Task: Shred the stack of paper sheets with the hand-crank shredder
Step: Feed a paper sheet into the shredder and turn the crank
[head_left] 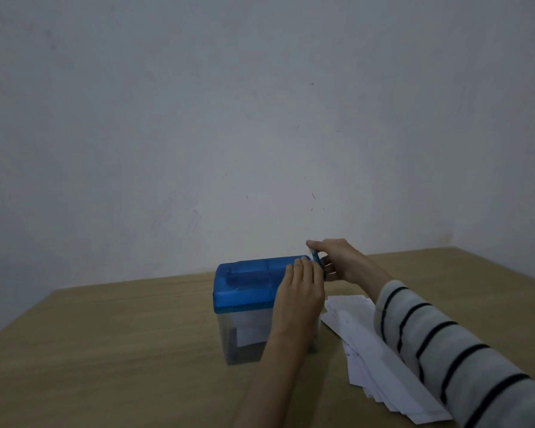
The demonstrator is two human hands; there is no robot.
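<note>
Your left hand [300, 291] rests flat on the blue shredder [254, 301], mid-table; your right hand [337, 257] pinches its crank [316, 257] — hard turns could tip it onto the paper stack [374, 350], right.

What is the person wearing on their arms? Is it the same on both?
No, they differ. The right arm wears a long, light grey sleeve with thin dark stripes running around it, ending near the wrist. The left arm shows no sleeve at all in this view; it is bare from the bottom edge of the picture up to the hand. No rings, watch or gloves show on the left hand or right hand.
</note>
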